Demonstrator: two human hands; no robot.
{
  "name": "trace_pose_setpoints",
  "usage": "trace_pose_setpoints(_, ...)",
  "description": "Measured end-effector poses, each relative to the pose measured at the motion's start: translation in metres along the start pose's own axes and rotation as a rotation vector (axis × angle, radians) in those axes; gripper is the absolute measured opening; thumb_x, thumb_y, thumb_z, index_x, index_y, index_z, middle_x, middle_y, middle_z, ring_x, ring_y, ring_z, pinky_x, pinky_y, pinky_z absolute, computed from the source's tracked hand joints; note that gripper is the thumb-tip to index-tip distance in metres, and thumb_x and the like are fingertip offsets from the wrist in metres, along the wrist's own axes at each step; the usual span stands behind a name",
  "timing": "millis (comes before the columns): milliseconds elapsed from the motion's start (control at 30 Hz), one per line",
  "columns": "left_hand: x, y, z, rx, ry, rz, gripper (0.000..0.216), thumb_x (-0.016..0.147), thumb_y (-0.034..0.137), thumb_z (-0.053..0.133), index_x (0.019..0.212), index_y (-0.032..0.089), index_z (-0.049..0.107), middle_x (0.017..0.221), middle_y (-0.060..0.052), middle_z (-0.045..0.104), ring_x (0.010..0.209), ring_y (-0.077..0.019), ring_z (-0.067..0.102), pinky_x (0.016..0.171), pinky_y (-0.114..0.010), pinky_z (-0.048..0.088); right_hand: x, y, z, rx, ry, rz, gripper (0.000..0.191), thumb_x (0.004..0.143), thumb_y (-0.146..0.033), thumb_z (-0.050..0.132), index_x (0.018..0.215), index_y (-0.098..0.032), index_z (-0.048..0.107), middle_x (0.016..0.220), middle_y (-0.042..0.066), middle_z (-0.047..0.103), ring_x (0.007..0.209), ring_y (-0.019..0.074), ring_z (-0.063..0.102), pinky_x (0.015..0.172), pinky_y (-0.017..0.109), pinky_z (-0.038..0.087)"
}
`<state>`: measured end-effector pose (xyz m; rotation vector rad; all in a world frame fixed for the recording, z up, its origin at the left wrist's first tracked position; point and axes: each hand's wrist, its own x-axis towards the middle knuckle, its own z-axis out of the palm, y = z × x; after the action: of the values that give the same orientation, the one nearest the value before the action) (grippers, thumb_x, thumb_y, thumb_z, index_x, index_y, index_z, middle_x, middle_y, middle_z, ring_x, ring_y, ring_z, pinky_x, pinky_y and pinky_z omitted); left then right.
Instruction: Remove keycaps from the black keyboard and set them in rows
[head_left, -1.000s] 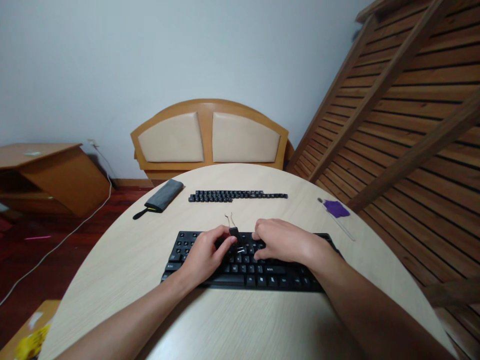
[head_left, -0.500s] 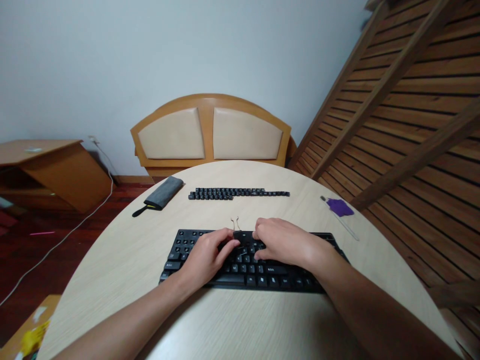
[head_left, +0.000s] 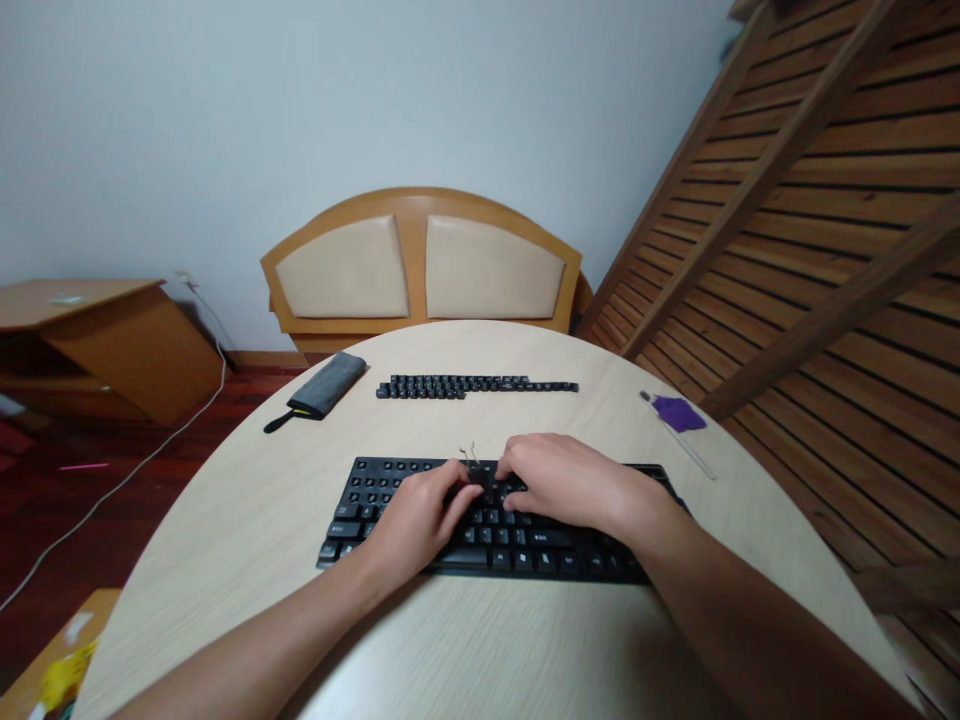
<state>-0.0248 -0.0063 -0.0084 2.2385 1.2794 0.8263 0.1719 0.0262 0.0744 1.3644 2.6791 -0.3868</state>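
A black keyboard (head_left: 480, 562) lies on the round table in front of me; its upper left part shows bare key sockets (head_left: 367, 485), while lower rows still carry keys. My left hand (head_left: 424, 505) pinches a small wire keycap puller (head_left: 475, 474) over the upper middle, its black body between thumb and index finger and two thin wire prongs pointing up and away. Just right of it, my right hand (head_left: 562, 480) rests on the keyboard with thumb and index finger apart, touching the upper keys. What lies under its palm is hidden. Removed keycaps (head_left: 427, 387) stand in rows beyond the keyboard.
A grey pouch (head_left: 330, 385) with a black loop lies at the table's left. On the right are a purple cloth (head_left: 680, 413) and a thin brush (head_left: 679, 435). Behind the table stands a padded headboard (head_left: 416, 260); wooden slatted panels (head_left: 817, 200) lean at right.
My right hand has shifted slightly left, closer to the left hand. The keycap puller has dipped a little lower against the keyboard, still in my left hand.
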Motion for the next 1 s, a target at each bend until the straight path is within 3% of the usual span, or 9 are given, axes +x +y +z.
trace_pose_setpoints(233,0.005,0.003,-0.006,-0.094,-0.009,-0.095,0.019,0.096,0.029,0.049,0.081,0.019,0.054,0.075,-0.002,0.067,0.069,-0.0181,0.062,0.064,-0.028,0.042,0.008,-0.002,0.007,0.05,0.004,-0.07,0.019,0.081,-0.033,0.069,0.096,-0.023,0.075,0.096,0.008,0.074,0.092,0.0288,0.068,0.076,0.033,0.048)
trace_pose_setpoints(567,0.009,-0.011,0.005,-0.565,0.094,-0.239,0.023,0.093,0.04,0.054,0.08,0.021,0.048,0.075,-0.002,0.071,0.074,-0.0191,0.068,0.069,-0.03,0.051,0.02,0.01,0.016,0.164,0.055,-0.127,0.022,0.078,-0.036,0.066,0.094,-0.023,0.073,0.09,0.006,0.074,0.084,0.0236,0.066,0.066,0.028,0.041)
trace_pose_setpoints(733,0.009,-0.008,0.0,-0.554,0.128,-0.227,0.024,0.093,0.04,0.055,0.08,0.02,0.051,0.076,-0.001,0.071,0.074,-0.017,0.067,0.07,-0.028,0.05,0.025,0.014,0.017,0.322,0.056,-0.132,0.021,0.074,-0.032,0.069,0.09,-0.02,0.073,0.088,0.005,0.073,0.077,0.0193,0.065,0.062,0.025,0.042)
trace_pose_setpoints(1000,0.009,-0.01,0.003,-0.57,0.155,-0.245,0.024,0.092,0.039,0.056,0.08,0.02,0.051,0.081,-0.003,0.073,0.078,-0.0183,0.069,0.074,-0.03,0.051,0.04,0.034,0.03,0.699,-0.057,-0.181,0.024,0.072,-0.022,0.07,0.094,-0.013,0.071,0.075,0.003,0.069,0.071,0.0159,0.064,0.062,0.024,0.047)
